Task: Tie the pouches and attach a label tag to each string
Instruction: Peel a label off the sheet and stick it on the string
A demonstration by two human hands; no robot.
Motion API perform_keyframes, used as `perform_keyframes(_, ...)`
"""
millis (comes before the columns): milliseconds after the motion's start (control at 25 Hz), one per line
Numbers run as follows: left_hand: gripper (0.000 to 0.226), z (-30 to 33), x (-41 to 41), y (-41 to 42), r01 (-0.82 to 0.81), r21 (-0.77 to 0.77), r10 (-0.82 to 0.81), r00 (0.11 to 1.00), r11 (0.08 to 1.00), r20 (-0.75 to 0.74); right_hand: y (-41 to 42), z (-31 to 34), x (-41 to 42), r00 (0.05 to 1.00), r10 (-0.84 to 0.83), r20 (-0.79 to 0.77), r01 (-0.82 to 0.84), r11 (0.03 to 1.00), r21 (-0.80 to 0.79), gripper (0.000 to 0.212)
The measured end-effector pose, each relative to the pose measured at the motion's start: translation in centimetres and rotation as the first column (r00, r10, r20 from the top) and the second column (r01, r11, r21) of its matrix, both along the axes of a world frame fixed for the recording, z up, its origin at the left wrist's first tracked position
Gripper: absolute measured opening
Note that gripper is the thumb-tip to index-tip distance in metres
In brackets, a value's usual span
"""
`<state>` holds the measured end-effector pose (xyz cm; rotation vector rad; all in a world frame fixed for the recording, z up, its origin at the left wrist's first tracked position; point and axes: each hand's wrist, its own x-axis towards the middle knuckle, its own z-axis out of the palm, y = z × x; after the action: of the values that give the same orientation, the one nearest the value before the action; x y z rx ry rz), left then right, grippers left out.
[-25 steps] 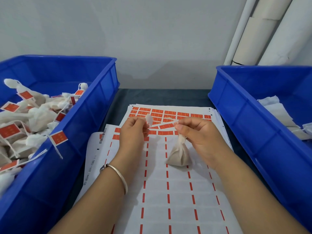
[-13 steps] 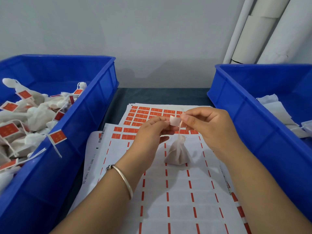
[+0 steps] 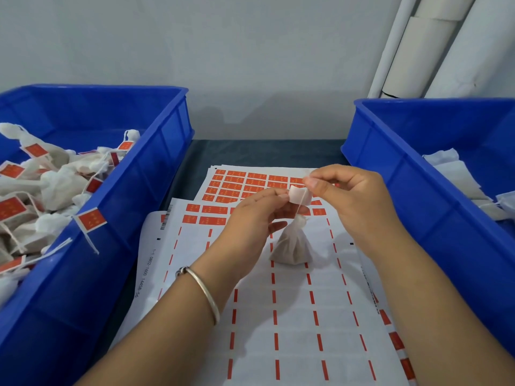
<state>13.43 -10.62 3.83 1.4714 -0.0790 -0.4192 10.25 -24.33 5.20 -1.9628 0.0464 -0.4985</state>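
White gauze, tied at the neck, the pouch [image 3: 291,246] sits on the peeled label sheet [image 3: 292,316] on the desk [image 3: 250,151], where it sat half a second ago. Its string [image 3: 302,203] rises to the right hand [image 3: 354,196], whose fingers pinch its top. The left hand [image 3: 250,218] pinches a pale label tag [image 3: 296,195], now lifted slightly and seemingly touching the string. Blue bins [image 3: 156,151] flank the sheet.

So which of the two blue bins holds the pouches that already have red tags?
The blue bin on the left: its pouches carry red tags. The right bin holds plain white pouches, no red tags visible.
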Motion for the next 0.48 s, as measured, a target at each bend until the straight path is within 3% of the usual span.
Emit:
perform_keyframes(240, 0.014, 0.05, 0.03, 0.03, -0.011, -0.042, 0.009, 0.999, 0.999, -0.034, -0.02, 0.00, -0.05, 1.000, 0.011, -0.011, -0.011, 1.000, -0.009, 0.019)
perform_keyframes(480, 0.019, -0.28, -0.08, 0.33, 0.047, -0.036, -0.045, 0.997, 0.998, 0.063, -0.04, -0.12, 0.11, 0.999, -0.035, -0.023, 0.036, 0.999, 0.001, 0.016)
